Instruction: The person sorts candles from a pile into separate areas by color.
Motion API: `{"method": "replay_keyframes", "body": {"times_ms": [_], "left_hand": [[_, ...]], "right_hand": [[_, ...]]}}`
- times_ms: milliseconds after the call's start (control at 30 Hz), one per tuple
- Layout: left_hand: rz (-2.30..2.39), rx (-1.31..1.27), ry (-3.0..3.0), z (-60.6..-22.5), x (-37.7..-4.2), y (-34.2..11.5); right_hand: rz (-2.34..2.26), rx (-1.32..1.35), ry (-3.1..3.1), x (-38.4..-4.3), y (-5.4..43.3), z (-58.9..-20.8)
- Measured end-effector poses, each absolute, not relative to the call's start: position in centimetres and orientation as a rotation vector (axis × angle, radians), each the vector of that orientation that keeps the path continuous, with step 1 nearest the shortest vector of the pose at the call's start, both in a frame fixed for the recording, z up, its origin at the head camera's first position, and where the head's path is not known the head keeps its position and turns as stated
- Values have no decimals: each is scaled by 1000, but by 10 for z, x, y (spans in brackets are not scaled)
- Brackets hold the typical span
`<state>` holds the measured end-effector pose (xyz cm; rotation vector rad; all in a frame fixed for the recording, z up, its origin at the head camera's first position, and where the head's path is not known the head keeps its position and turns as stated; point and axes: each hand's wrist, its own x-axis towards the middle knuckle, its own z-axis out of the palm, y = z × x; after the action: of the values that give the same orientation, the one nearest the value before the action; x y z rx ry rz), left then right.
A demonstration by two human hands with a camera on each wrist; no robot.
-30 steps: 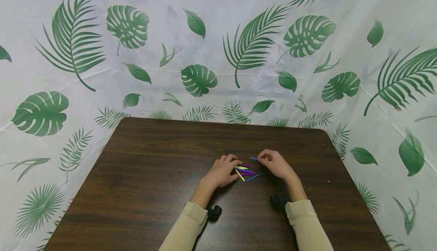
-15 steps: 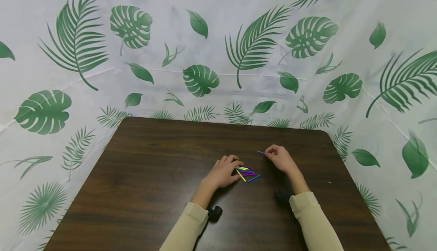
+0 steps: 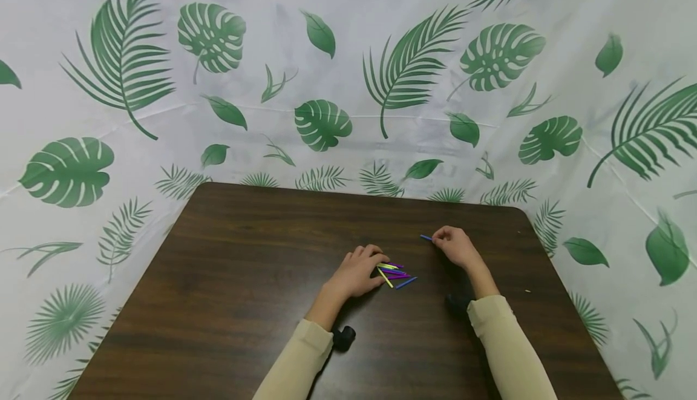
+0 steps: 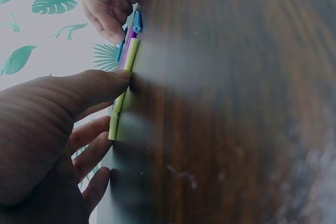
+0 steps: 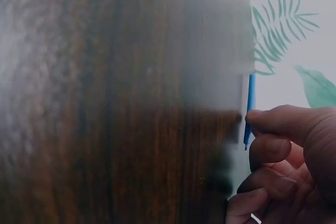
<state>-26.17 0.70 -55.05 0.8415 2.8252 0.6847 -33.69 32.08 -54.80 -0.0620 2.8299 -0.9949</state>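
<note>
On the table lies a small pile of thin sticks in yellow, purple and blue, with a yellow stick (image 3: pixel 385 278) slanting across its near left side. My left hand (image 3: pixel 356 272) rests at the left of this pile, fingers spread loosely; in the left wrist view its thumb (image 4: pixel 113 81) touches a yellow stick (image 4: pixel 113 124). One blue stick (image 3: pixel 406 282) sticks out at the near right of the pile. Farther right and back, my right hand (image 3: pixel 456 247) pinches a separate blue stick (image 5: pixel 251 95) between thumb and finger, low over or on the table; I cannot tell which.
The brown wooden table (image 3: pixel 261 249) has a back edge along a leaf-patterned white cloth (image 3: pixel 337 73). A tiny pale scrap (image 3: pixel 527 291) lies on the right side of the table. Black wrist cameras sit by the sleeves.
My right hand has moved right and away from me, carrying the blue stick farther from the pile. The left hand and the pile have hardly moved.
</note>
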Motion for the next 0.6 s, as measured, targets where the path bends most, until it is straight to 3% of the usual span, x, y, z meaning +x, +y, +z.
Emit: {"method": "replay_keyframes", "body": {"times_ms": [600], "left_hand": [[697,838,2815,-554,-266,7]], "right_hand": [[-1006,-4,2851,-343,320,-554]]}}
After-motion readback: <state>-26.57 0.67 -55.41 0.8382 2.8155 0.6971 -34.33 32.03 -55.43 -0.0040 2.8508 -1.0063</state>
